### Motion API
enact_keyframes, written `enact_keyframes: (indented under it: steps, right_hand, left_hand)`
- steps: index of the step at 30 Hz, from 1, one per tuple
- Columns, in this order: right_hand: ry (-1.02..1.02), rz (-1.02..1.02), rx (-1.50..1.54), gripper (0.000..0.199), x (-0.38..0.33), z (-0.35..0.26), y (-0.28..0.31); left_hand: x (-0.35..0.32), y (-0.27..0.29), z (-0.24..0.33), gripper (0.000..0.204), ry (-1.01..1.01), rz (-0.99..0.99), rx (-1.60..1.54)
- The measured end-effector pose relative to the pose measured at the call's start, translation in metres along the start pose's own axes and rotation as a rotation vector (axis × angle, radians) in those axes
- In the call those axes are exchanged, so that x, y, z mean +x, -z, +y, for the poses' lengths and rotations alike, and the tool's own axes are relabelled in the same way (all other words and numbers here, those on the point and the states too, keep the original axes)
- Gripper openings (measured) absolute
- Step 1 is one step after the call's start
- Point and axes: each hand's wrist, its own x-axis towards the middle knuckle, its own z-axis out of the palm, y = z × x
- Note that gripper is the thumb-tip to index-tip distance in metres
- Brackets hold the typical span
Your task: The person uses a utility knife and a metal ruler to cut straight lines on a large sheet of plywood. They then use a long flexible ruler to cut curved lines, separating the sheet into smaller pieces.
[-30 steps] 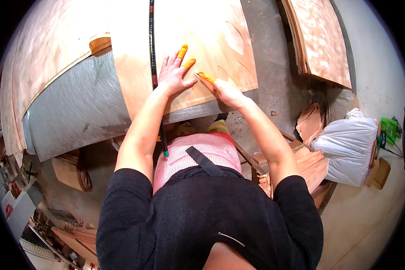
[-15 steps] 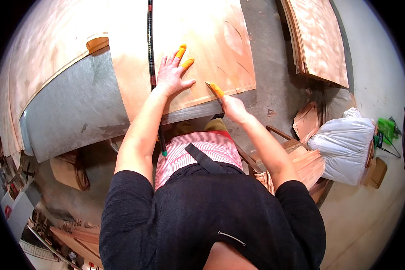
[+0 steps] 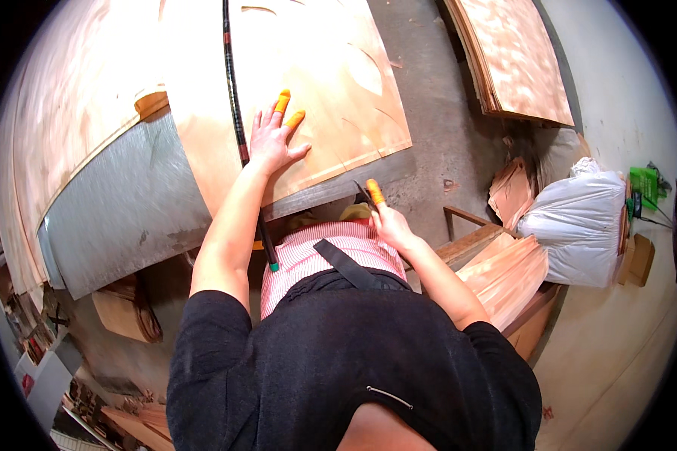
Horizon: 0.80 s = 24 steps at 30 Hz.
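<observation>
A pale wood veneer sheet (image 3: 331, 83) lies on the metal-topped table (image 3: 143, 188), reaching close to its near edge. My left hand (image 3: 269, 146) presses flat on it with fingers spread; two fingers wear orange finger cots. Just left of that hand, a long black rod (image 3: 235, 98) runs away from me along the sheet, and its green-tipped end hangs past the table edge by my waist. My right hand (image 3: 391, 225) is closed around a small knife (image 3: 362, 189), off the sheet near the table's front edge. Its dark blade shows beside an orange-covered finger; the handle is hidden.
More veneer (image 3: 68, 113) covers the table's left side. A thick veneer stack (image 3: 515, 60) stands at the far right. Nearer on the right are a wooden frame (image 3: 466, 244), loose veneer pieces (image 3: 508, 274), a stuffed white bag (image 3: 575, 233) and a green bag (image 3: 643, 180).
My right hand has drawn back toward me with the knife, from over the sheet's near edge to beyond it. My left hand stays flat by the rod. The whole view has shifted slightly.
</observation>
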Motion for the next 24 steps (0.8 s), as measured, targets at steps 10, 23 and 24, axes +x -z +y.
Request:
enact_keyframes:
  steps: [10, 23, 24]
  right_hand:
    - [-0.083, 0.396, -0.015, 0.034, 0.070, 0.008, 0.043]
    - [0.008, 0.394, -0.137, 0.030, 0.175, -0.020, 0.058]
    - [0.032, 0.389, -0.123, 0.029, 0.175, -0.018, 0.061]
  left_hand:
    - [-0.006, -0.007, 0.013, 0.071, -0.065, 0.170, 0.026]
    - [-0.048, -0.048, 0.087, 0.025, 0.004, 0.190, 0.328]
    - [-0.048, -0.048, 0.093, 0.027, 0.013, 0.203, 0.375]
